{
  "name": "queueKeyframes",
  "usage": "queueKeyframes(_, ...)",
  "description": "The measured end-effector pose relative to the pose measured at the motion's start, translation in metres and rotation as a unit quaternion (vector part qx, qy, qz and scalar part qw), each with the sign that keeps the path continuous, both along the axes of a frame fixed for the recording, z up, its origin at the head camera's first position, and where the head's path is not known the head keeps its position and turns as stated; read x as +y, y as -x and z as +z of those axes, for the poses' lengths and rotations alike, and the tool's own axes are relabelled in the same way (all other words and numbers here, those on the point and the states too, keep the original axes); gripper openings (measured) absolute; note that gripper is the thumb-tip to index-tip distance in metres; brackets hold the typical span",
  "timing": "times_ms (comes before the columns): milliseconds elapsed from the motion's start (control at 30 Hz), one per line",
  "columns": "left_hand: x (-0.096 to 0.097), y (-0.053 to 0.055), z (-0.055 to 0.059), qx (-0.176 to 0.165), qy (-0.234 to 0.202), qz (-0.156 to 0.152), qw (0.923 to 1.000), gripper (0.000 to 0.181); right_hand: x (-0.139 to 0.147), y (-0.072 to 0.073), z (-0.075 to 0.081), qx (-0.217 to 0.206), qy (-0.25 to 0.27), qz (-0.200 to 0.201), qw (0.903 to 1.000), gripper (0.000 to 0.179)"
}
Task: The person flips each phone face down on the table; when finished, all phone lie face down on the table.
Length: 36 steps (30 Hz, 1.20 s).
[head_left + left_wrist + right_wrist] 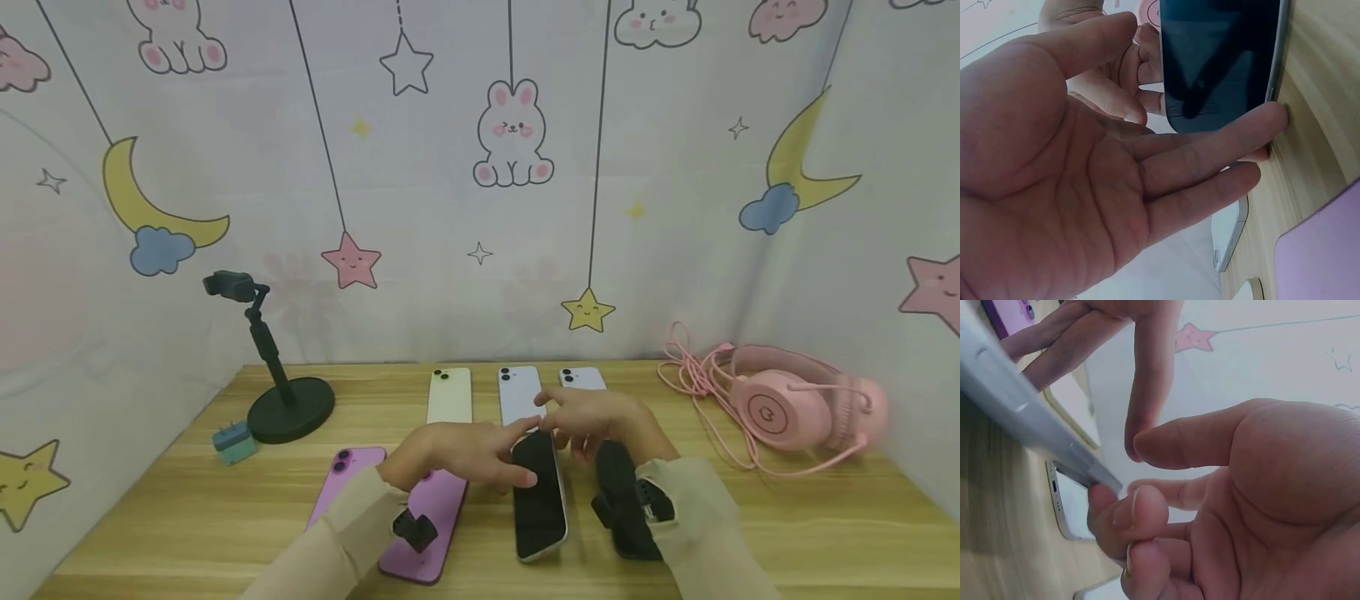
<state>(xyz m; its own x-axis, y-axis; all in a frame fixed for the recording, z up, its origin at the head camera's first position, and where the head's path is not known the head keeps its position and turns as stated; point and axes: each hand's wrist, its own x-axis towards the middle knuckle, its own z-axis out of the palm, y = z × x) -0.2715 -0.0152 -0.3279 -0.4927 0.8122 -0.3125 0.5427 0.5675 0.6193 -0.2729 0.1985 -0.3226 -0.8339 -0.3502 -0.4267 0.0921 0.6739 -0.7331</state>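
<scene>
A smartphone [538,504] with a dark screen lies screen up before me, its near end slightly tilted in the head view. My left hand [476,454] reaches over its left side, thumb above the screen; in the left wrist view the straight fingers [1210,156] pass beside the phone's far end. From the right, my right hand [596,417] is at the far end with loosely bent fingers. One right fingertip [1100,497] meets the phone's corner in the right wrist view, while the right thumb [1191,440] meets the left index finger.
Two purple phones [435,533] lie under my left forearm. A pale yellow phone [450,396] and two whitish phones [519,392] line the back. A black object [622,500] lies under my right wrist. Pink headphones [780,408], a black stand [288,408] and charger plugs [235,442] flank them.
</scene>
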Motion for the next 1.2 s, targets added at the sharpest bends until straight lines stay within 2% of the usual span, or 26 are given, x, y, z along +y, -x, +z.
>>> queueKeyframes(200,0.0000,0.0004,-0.0022,0.017,-0.012,-0.007,0.9998,0.083,-0.0008,0.0001,0.0014,0.012,0.024,-0.001,0.9996,0.056)
queueKeyframes(367,0.0006,0.0015,-0.0009,0.044,-0.010,0.010,0.9989,0.081,-0.0009,-0.0004,0.0029,0.019,0.042,-0.003,0.9990,0.060)
queueKeyframes(500,0.0008,0.0011,0.0002,0.033,-0.015,0.030,0.9989,0.077,-0.0012,-0.0002,0.0036,0.015,0.052,0.001,0.9985,0.065)
queueKeyframes(700,0.0010,0.0011,-0.0023,0.032,-0.024,0.025,0.9989,0.063,-0.0036,0.0001,0.0035,0.011,0.097,0.017,0.9951,0.069)
queueKeyframes(1200,-0.0019,0.0012,0.0004,0.017,-0.029,0.030,0.9990,0.070,-0.0044,0.0023,0.0000,0.020,0.103,0.026,0.9942,0.075)
